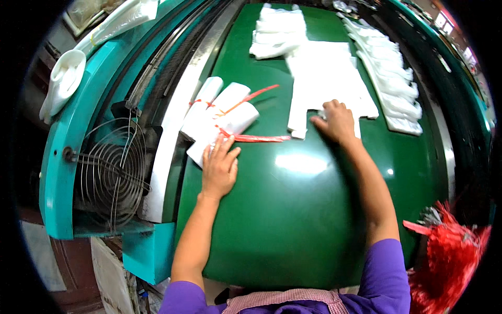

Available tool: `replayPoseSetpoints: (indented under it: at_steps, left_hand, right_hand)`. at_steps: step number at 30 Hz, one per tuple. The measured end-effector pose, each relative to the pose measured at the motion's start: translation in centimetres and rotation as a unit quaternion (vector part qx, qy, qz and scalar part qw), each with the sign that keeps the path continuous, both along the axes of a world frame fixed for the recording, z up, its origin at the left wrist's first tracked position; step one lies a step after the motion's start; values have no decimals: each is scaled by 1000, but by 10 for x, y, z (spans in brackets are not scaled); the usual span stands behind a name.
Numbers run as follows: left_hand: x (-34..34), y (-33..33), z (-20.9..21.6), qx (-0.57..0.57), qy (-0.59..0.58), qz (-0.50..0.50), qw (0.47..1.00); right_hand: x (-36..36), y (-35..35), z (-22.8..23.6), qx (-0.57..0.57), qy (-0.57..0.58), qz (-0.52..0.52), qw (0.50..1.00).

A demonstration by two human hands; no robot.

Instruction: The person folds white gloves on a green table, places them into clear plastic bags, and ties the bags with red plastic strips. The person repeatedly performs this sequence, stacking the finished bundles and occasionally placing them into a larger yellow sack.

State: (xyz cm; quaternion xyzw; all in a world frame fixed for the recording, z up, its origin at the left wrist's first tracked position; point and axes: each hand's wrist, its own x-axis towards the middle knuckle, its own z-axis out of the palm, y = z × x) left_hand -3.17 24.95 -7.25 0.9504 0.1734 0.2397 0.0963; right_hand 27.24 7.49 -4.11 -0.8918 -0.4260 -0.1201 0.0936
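My left hand (219, 166) lies with its fingers stretched out on the nearest of several rolled bundles of white plastic bags (243, 116). Red plastic ties (261, 138) circle these rolls, and their loose ends stick out to the right. Farther right, my right hand (337, 121) rests on the near edge of a flat stack of white handled plastic bags (327, 73). Its thumb stands apart from its fingers, which are slightly bent; their tips overlap the white plastic. No bag is seen lifted in either hand.
A green worktable (298, 220) carries everything. Folded white bag piles lie at the far end (278, 31) and along the right side (389, 81). A teal machine frame (60, 183) with a wire fan guard (115, 172) borders the left. Red plastic strips (449, 256) hang at the lower right.
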Motion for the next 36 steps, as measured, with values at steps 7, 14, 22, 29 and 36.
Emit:
replayPoseSetpoints:
  at_steps: [7,14,22,29,36]
  left_hand:
    - [-10,-25,4,64,-20,13,998]
    - [-117,-175,35,-30,107,-340,934]
    - [-171,-196,32,-41,167,-352,920]
    - [-109,-195,38,-204,43,-417,885]
    - [-37,-236,26,-39,145,-261,954]
  right_hand:
    - [-68,-86,27,14,83,89,992]
    - [-243,-219,25,32,223,247,943]
    - [-286,-328,34,-177,191,198,945]
    - [-275,-338,12,64,168,263,948]
    - [-272,-260,37,237,436,111,861]
